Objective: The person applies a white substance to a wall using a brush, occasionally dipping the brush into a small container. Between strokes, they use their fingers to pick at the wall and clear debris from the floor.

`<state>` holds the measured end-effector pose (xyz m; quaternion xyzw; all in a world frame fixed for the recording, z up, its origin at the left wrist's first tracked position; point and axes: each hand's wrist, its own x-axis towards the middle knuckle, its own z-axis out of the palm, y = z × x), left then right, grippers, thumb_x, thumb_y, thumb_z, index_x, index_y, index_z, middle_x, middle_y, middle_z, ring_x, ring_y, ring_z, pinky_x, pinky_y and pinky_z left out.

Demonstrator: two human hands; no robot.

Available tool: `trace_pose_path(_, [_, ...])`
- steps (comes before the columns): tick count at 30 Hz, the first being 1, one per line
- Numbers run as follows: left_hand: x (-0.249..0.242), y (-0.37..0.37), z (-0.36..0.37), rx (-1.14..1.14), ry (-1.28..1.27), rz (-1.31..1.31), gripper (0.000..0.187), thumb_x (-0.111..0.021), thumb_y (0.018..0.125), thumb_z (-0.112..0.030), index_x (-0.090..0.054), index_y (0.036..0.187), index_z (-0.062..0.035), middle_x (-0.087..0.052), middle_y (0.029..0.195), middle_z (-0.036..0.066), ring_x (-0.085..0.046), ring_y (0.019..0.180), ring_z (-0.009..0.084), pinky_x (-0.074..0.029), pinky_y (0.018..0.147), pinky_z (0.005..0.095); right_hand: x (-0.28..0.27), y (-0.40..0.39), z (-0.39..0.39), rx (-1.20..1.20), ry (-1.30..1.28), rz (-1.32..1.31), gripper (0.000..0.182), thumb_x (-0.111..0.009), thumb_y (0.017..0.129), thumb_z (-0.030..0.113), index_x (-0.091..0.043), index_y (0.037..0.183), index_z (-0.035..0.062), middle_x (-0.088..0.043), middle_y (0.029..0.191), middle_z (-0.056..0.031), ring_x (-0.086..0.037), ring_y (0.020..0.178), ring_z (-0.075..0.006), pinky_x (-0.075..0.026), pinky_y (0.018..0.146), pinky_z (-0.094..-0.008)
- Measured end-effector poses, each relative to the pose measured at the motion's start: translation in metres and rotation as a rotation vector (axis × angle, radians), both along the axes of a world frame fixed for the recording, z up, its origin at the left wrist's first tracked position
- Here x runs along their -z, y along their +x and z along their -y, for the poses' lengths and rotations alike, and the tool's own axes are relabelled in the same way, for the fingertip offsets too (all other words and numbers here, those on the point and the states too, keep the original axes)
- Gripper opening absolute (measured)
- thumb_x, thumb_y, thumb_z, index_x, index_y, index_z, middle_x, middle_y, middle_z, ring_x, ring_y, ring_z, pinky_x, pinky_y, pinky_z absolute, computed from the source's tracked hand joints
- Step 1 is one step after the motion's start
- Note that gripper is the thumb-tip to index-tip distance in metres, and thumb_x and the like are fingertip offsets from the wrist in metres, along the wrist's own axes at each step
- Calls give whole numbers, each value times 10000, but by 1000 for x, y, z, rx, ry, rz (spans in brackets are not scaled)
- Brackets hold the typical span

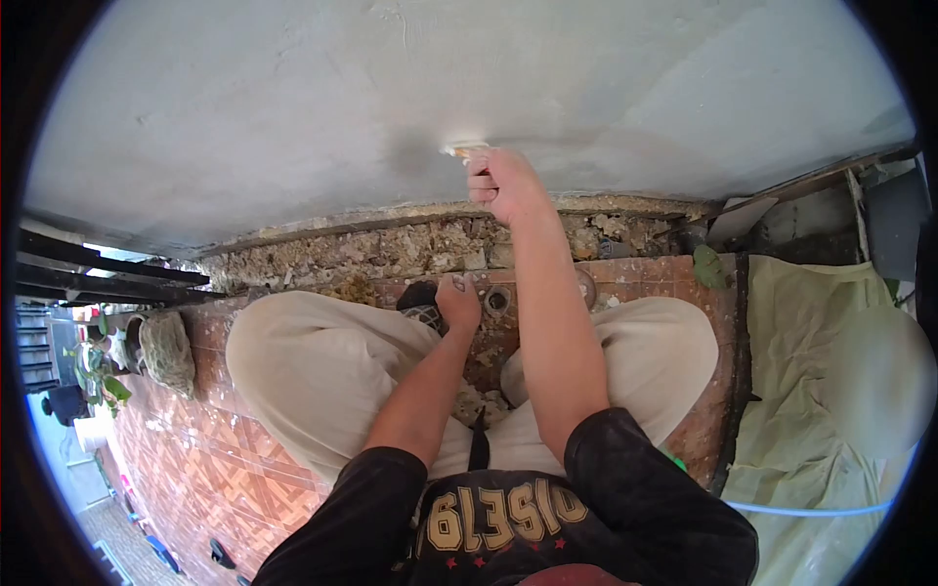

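Observation:
My right hand [503,184] is closed around a small paintbrush [467,150], its whitish tip pressed to the low part of the pale grey wall [293,117]. A darker patch of wall surrounds the tip. Between my knees, my left hand [457,305] hangs low with the fingers curled; what they hold, if anything, I cannot make out. Just right of it is a small round container [499,299], and a dark patterned shoe [420,301] lies to its left.
Rough broken masonry [391,246] runs along the wall's foot. A yellowish sheet [811,361] and a blue hose [811,510] lie at right. Spattered floor tiles [215,430], a stone-like pot [166,352] and dark slats [107,269] are at left.

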<state>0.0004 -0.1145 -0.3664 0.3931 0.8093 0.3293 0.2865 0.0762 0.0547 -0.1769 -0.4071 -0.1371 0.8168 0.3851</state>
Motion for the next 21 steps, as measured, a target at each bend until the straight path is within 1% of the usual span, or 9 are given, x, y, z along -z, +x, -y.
trace_pose_path(2, [12,2,3,27,42,1,289,-646,834,-196,-471,705,-4,-482,663,140,-479,599,320,-389,576,412,-24,-18,20,-19,98,217,61,-492,816,19,-463,780,60,-340,550,38,-276,400,-68,-183,356,-246])
trace_pose_path(4, [26,2,6,24,121,16,289,-653,819,-192,-471,700,-1,-487,644,132,-485,584,309,-391,570,407,-21,-41,37,-115,188,324,77,-491,819,25,-447,769,64,-364,553,27,-302,397,-75,-195,352,-246])
trace_pose_path(6, [32,-1,8,73,143,-3,287,-655,808,-187,-467,698,0,-490,636,130,-490,580,301,-392,567,404,-3,-61,47,-172,130,380,115,-485,815,24,-430,731,79,-335,537,26,-278,384,-83,-190,350,-249])
trace_pose_path(9, [21,-5,7,152,143,-124,277,-652,787,-183,-468,705,7,-498,623,131,-504,576,278,-394,562,396,55,-63,49,-337,-80,157,113,-469,816,20,-418,740,86,-298,523,31,-253,376,-85,-182,354,-254])
trace_pose_path(10, [17,-7,6,84,118,-35,281,-648,793,-189,-471,704,10,-498,626,136,-504,579,287,-392,563,401,80,-62,51,-338,-79,148,113,-469,816,20,-418,740,86,-298,523,31,-253,376,-85,-182,354,-254])
trace_pose_path(12, [9,-9,7,12,91,47,286,-644,800,-195,-474,703,13,-498,628,142,-503,582,297,-391,565,405,130,-53,55,-78,-196,-123,108,-452,819,19,-411,755,95,-277,519,38,-241,374,-88,-173,352,-262])
trace_pose_path(14, [2,-10,4,9,52,-39,291,-636,815,-198,-479,703,20,-500,634,148,-498,584,316,-391,570,414,165,-41,44,107,-199,54,103,-436,823,19,-408,774,106,-288,521,42,-244,370,-80,-177,347,-260])
trace_pose_path(18, [3,-10,0,-17,46,-87,292,-625,834,-198,-482,707,22,-503,637,160,-487,579,329,-391,572,421,112,-21,11,230,-186,216,137,-457,832,40,-406,733,121,-299,524,46,-247,364,-79,-190,341,-259])
trace_pose_path(21, [14,-5,-5,-9,96,61,319,-610,845,-215,-480,678,24,-497,606,160,-475,561,336,-385,564,427,52,-45,9,144,33,188,179,-498,862,124,-409,707,119,-341,531,41,-294,378,-90,-220,338,-272])
